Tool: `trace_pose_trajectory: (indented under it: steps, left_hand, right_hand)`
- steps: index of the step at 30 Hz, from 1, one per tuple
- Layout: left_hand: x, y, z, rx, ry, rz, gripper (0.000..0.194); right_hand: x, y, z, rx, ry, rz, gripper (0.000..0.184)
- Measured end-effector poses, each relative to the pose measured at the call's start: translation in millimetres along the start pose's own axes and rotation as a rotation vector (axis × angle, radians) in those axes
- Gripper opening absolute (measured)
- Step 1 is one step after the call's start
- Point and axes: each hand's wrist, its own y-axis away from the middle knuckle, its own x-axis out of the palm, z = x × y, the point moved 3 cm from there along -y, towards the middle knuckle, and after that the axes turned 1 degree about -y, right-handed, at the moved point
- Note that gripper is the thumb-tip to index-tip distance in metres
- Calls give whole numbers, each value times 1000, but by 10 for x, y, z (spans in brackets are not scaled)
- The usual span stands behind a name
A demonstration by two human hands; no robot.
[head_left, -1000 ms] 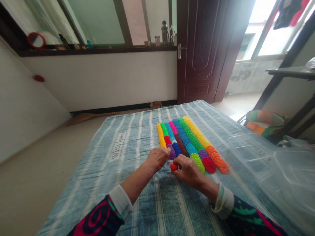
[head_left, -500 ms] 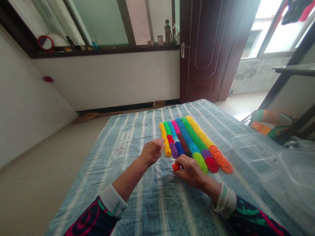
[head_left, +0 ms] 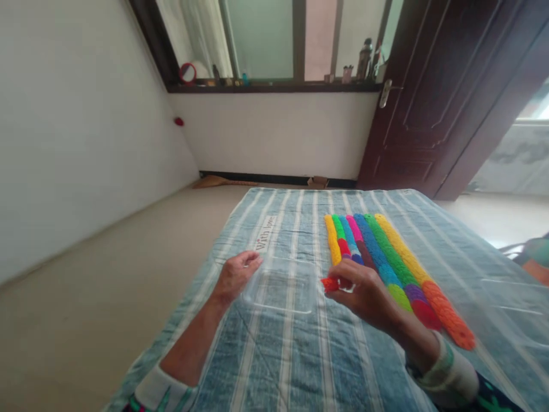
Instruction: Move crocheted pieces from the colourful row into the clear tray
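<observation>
The right hand (head_left: 362,289) pinches a red-orange piece (head_left: 329,284) in its fingers, between a clear container (head_left: 283,292) and coloured rows (head_left: 380,257) laid parallel, seemingly for order; the left hand (head_left: 234,278) is at the container's edge, perhaps steadying it, though I cannot tell whether it grips

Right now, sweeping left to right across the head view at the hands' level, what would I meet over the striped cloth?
Left hand, clear plastic container, red-orange piece, right hand pinching it, overlapping orange discs, clear plastic rim near the right edge.
</observation>
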Motion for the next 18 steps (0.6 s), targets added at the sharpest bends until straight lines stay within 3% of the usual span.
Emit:
trace_pose_trajectory:
  steps: [5, 11, 15, 18]
  left_hand:
    - [180, 167, 162, -167, 476, 105, 52]
    - [302, 229, 234, -207, 697, 161, 53]
    - [339, 241, 264, -203, 752, 171, 52]
    - [359, 240, 277, -203, 766, 176, 55]
  right_hand:
    - [478, -487, 285, -130, 87, 365, 12]
    - [1138, -730, 348, -270, 316, 703, 9]
    - [1353, -701, 343, -328, 329, 770, 3]
    - [1393, -682, 320, -323, 306, 752, 11]
